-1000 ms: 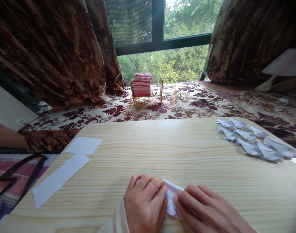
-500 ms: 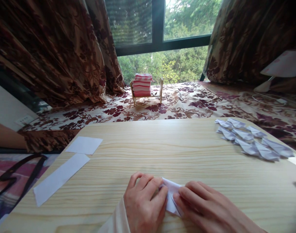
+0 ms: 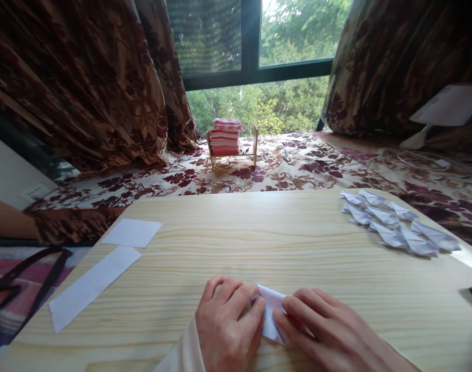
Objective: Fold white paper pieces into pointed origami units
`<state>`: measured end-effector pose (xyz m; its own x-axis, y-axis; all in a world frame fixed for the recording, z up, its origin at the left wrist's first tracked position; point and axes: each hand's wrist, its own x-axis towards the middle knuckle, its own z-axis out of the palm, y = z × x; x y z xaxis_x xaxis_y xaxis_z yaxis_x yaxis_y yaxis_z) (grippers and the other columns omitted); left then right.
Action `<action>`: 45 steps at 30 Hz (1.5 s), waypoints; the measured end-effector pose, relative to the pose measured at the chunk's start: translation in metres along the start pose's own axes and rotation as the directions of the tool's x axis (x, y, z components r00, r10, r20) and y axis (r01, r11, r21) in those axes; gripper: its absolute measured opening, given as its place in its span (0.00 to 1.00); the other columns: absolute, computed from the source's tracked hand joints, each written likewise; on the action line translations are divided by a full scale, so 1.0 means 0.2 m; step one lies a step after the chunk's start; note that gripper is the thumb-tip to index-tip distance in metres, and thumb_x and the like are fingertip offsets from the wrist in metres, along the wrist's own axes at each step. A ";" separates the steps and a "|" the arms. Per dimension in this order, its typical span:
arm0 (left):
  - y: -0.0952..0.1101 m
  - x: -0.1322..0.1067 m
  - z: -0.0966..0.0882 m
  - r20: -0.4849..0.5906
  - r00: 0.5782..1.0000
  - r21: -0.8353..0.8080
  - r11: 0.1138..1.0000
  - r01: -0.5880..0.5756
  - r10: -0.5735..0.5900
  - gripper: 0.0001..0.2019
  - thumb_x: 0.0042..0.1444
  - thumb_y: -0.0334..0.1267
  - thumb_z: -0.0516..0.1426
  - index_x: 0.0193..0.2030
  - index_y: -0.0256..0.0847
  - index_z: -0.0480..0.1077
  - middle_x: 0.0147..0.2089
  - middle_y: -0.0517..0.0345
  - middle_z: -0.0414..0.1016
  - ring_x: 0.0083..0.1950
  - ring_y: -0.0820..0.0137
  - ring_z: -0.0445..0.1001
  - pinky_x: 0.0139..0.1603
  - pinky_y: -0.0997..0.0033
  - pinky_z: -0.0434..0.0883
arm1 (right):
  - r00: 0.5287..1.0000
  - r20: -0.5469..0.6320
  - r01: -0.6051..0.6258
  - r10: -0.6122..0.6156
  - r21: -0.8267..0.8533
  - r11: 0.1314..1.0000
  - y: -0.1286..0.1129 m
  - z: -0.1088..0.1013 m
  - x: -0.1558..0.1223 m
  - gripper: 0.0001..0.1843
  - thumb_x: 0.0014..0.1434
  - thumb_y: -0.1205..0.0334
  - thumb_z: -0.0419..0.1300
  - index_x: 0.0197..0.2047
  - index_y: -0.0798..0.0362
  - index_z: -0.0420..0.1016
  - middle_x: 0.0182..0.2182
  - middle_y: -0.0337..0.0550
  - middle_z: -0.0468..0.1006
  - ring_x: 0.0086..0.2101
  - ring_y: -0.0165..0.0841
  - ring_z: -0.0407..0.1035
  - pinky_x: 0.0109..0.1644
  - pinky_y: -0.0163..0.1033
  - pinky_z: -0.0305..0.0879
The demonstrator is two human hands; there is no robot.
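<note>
A small folded white paper piece [image 3: 272,309] lies on the light wooden table [image 3: 259,237] at its near edge. My left hand [image 3: 226,325] presses on its left side with curled fingers. On the paper's right side my right hand [image 3: 329,333] pinches it with fingertips together. Most of the paper is hidden under my fingers; only a pointed flap shows between the hands.
A pile of several folded white paper units [image 3: 394,227] lies at the table's far right. A long paper strip [image 3: 92,284] and a small paper rectangle [image 3: 132,232] lie at the left. Behind the table are a floral cloth, a small wooden rack with striped cloths [image 3: 226,137], curtains and a window.
My fingers have shifted slightly on the folded paper, with the hands drawn a little closer together. The view has drifted slightly.
</note>
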<state>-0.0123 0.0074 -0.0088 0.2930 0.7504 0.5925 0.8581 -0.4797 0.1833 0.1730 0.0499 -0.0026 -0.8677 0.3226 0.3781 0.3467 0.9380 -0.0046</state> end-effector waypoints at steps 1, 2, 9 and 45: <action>0.00 0.00 0.00 -0.002 1.000 0.003 1.000 0.003 -0.003 0.09 0.58 0.31 0.51 0.34 0.42 0.73 0.38 0.59 0.76 0.39 0.69 0.70 0.43 0.63 0.63 | 1.000 -0.015 0.004 -0.004 0.002 1.000 0.00 -0.01 0.00 0.16 0.65 0.69 0.42 0.38 0.56 0.70 0.27 0.44 0.69 0.28 0.33 0.61 0.29 0.38 0.61; 0.00 0.00 0.00 0.000 1.000 0.002 1.000 0.006 -0.006 0.09 0.58 0.31 0.51 0.35 0.42 0.73 0.38 0.59 0.76 0.39 0.69 0.70 0.43 0.63 0.63 | 1.000 -0.028 0.010 -0.010 0.006 1.000 0.00 -0.01 0.01 0.16 0.65 0.69 0.42 0.38 0.56 0.70 0.26 0.44 0.69 0.28 0.33 0.61 0.29 0.38 0.61; 0.00 -0.01 0.01 0.000 1.000 -0.037 0.999 0.023 -0.023 0.10 0.59 0.32 0.49 0.36 0.42 0.73 0.39 0.58 0.76 0.40 0.68 0.69 0.43 0.62 0.62 | 1.000 0.017 -0.008 0.008 0.006 1.000 0.00 -0.04 0.01 0.15 0.65 0.69 0.43 0.35 0.55 0.70 0.27 0.42 0.69 0.28 0.32 0.61 0.30 0.37 0.60; 0.00 -0.01 0.04 0.000 0.996 0.119 0.989 -0.092 0.092 0.13 0.63 0.31 0.46 0.40 0.42 0.71 0.41 0.63 0.76 0.44 0.73 0.70 0.58 0.61 0.55 | 0.975 -0.203 -0.146 0.093 -0.268 0.952 -0.11 0.11 -0.06 0.18 0.59 0.73 0.45 0.47 0.55 0.71 0.45 0.45 0.77 0.45 0.33 0.69 0.48 0.40 0.65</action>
<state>-0.0089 0.0095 -0.0164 0.3709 0.7031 0.6066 0.8716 -0.4890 0.0338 0.1672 0.0285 -0.0273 -0.7413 0.3755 0.5562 0.5526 0.8119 0.1884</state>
